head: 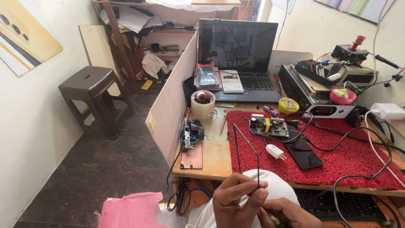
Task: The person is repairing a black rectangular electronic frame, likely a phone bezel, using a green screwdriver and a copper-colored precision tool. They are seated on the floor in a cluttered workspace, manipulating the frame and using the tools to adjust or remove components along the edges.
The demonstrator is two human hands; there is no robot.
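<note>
My left hand (pixel 238 200) is at the bottom centre, over a white cloth on my lap. Its fingertips pinch the lower ends of a thin dark wire (pixel 247 143), bent into a tall narrow frame that rises in front of the table edge. My right hand (pixel 291 213) lies just right of and below the left, touching it. Its fingers curl around a small object with a green patch (pixel 274 220), mostly hidden, so I cannot tell what it is.
A red mat (pixel 337 164) on the wooden table carries a circuit board (pixel 268 126), a black phone (pixel 302 153), a white adapter (pixel 275 151) and black cables. Behind stand a laptop (pixel 236 46), a tape roll (pixel 203 105) and bench instruments (pixel 325 105). A brown stool (pixel 90 90) stands at left.
</note>
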